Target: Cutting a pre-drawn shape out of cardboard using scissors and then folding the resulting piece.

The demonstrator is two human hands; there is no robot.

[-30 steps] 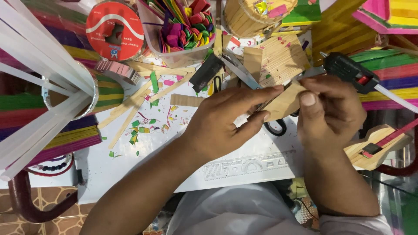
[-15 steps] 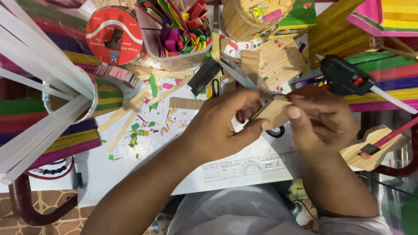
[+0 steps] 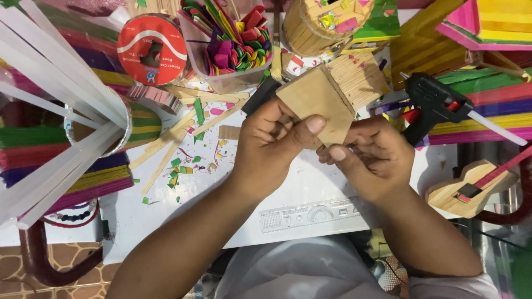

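Both hands hold a flat tan piece of cardboard above the white work table. My left hand grips its lower left edge, thumb pressed on its face. My right hand pinches its lower right corner from below. Just behind the cardboard lies a panel of glued wooden sticks. A black tool handle pokes out to the left of my left hand; what it belongs to is hidden.
A black hot glue gun lies right of my hands. A clear tub of coloured sticks, a red tape roll, white paper strips in a cup, loose wooden sticks and a wooden guitar shape surround the spot.
The cardboard has been turned up so its broad face shows. The scissors seen in my hands one second ago are no longer visible. Both hands shifted slightly.
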